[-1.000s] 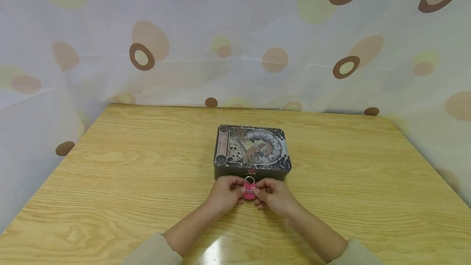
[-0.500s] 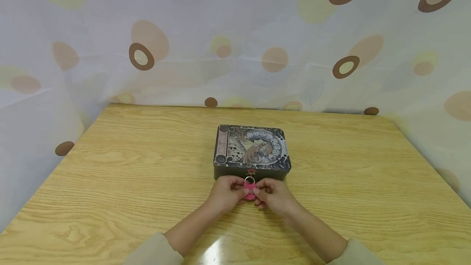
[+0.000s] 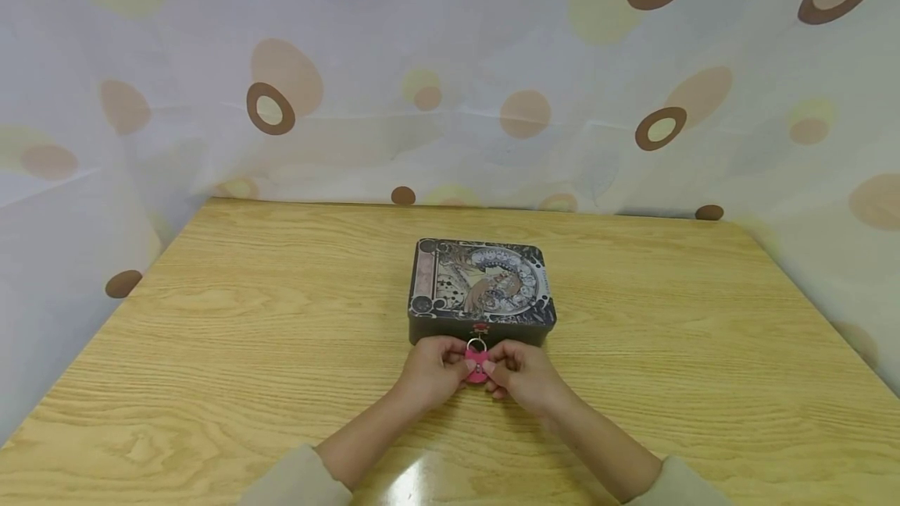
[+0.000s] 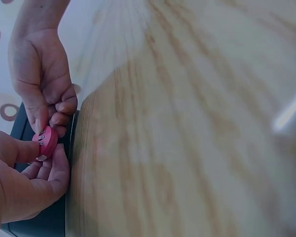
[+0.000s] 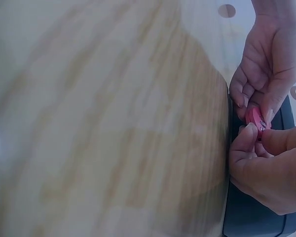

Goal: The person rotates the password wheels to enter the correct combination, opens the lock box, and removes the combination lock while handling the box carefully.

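We find the pink, rounded, metal-shackled padlock (image 3: 477, 372) in front of the black, rectangular, picture-lidded box (image 3: 482, 281), the left hand (image 3: 430, 371) and right hand (image 3: 529, 375) each pinching one side, presumably to steady it.

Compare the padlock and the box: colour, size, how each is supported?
Colour: the padlock is pink with a metal shackle; the box is dark with an ornate printed lid.
Size: the padlock is far smaller than the box.
Support: the left hand and right hand pinch the padlock; the box rests on the table.
Shared: both show pink or red, the box at its latch.
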`<state>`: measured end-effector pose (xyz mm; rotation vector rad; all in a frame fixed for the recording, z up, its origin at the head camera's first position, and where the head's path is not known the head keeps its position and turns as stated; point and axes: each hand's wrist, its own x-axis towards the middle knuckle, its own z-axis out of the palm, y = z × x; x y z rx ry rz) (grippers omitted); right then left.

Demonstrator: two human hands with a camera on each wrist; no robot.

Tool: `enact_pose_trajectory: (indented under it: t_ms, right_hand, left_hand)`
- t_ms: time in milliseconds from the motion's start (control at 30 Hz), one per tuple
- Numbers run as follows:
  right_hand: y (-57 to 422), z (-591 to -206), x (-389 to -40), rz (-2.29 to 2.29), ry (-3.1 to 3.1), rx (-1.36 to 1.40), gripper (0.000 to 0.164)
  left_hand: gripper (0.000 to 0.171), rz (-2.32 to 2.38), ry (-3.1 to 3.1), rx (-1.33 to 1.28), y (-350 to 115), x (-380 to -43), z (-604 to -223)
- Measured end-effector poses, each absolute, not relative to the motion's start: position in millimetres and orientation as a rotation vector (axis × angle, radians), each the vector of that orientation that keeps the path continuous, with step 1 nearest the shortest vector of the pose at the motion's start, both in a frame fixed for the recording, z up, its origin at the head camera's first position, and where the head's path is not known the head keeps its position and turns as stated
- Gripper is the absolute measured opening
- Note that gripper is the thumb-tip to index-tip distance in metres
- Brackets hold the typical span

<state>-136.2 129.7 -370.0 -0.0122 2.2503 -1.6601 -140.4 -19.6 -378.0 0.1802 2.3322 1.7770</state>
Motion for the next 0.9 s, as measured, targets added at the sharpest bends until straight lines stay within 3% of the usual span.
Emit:
enact_pose_trajectory:
  t_ms: [900]
  right_hand:
    - [129.3, -369.2, -135.9, -1.675, 2.23, 0.027, 0.014]
  left_hand:
    - [0.024, 1.789, 2.232, 0.175, -22.6, -141.5, -376.2]
